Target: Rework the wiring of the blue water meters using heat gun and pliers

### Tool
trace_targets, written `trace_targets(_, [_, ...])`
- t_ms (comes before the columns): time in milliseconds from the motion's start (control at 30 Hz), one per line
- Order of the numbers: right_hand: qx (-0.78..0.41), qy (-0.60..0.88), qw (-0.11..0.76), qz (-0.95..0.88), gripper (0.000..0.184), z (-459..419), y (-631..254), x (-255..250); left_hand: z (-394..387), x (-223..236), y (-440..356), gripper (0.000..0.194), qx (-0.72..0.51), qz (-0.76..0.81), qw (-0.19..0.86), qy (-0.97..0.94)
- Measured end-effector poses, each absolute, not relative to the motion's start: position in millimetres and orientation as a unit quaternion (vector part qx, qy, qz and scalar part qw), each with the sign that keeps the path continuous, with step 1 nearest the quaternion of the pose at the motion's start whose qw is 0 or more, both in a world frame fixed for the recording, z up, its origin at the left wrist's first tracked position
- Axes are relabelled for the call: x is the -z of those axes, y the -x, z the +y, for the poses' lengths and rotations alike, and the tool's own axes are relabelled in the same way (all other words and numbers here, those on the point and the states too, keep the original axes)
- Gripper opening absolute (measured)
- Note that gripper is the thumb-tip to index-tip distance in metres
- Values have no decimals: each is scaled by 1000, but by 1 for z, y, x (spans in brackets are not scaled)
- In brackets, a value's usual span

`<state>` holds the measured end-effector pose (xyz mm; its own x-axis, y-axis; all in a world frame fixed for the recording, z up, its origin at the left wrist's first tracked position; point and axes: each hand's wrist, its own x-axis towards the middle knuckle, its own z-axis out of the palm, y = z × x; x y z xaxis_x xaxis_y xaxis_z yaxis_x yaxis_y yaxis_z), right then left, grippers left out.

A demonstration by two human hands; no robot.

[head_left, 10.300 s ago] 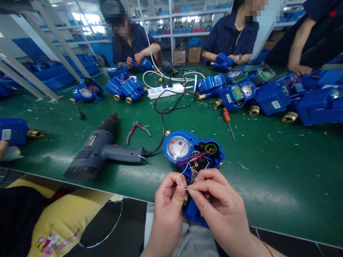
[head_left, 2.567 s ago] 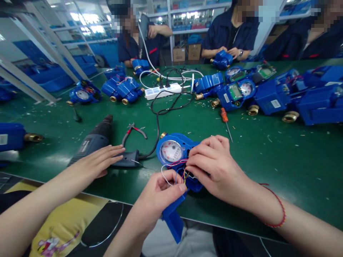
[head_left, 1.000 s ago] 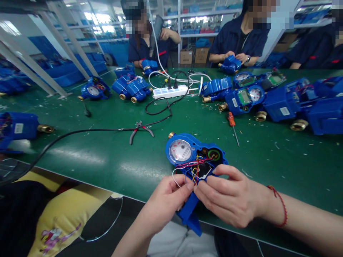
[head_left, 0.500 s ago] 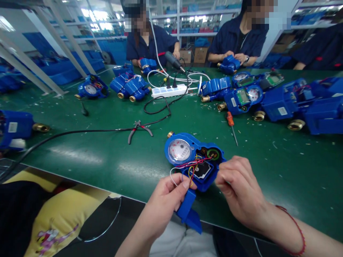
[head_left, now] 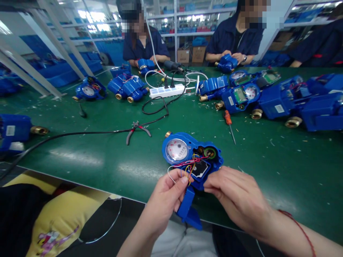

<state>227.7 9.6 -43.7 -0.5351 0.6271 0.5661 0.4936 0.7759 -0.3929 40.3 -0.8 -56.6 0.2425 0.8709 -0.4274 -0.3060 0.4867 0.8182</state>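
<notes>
1. Green table [head_left: 102, 157], dotted with scraps [head_left: 272, 142]; co-workers [head_left: 237, 39] and shelves [head_left: 176, 35] beyond.
2. Blue meter [head_left: 190, 157] sits open near the table's front edge: round dial [head_left: 177, 150], exposed wires [head_left: 190, 167], flap [head_left: 187, 205] hanging down.
3. Left hand [head_left: 170, 189] pinches wires, thumb against fingers.
4. Right hand [head_left: 238, 196] curls beside the meter; can't tell if it grips anything.

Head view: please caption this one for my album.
Left grip pinches thin wires of an open blue meter, right grip beside it, with pliers and an orange-handled screwdriver on the green table.

One head-worn view, forward and down, close above the green bench [head_left: 102, 160].
</notes>
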Motion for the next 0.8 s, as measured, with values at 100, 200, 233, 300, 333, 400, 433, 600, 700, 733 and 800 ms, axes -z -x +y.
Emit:
trace_targets(100, [-121,386,364,-839,14,5,-217,49,0,60,-41,30,-421,474,702,-324])
trace_targets(200, [-224,444,376,-782,17,0,-203,52,1,61,-43,31,-437,474,682,-344])
trace_targets(233, [-265,457,383,-757,17,-1,-198,53,0,62,-44,32,-442,475,677,-347])
trace_targets(300, [-350,483,386,-704,17,-1,-189,52,-2,63,-46,34,-452,489,660,-348])
trace_targets(333, [-390,495,379,-677,18,0,-185,51,-3,63,-47,34,-458,501,646,-348])
trace_targets(400, [-454,515,362,-631,22,1,-179,49,-4,64,-47,32,-478,528,604,-358])
trace_targets(433, [-471,522,357,-615,22,2,-177,48,-5,65,-47,29,-492,537,575,-372])
trace_targets(600, [-525,525,375,-555,21,1,-170,49,-7,64,-48,20,-529,529,486,-452])
trace_targets(700, [-554,498,397,-537,21,-4,-168,53,-9,66,-50,22,-540,517,524,-410])
trace_targets(733, [-552,491,398,-543,21,-6,-168,54,-10,67,-50,23,-542,511,544,-386])
trace_targets(800, [-508,490,394,-588,20,-10,-172,55,-11,70,-50,27,-540,498,584,-346])
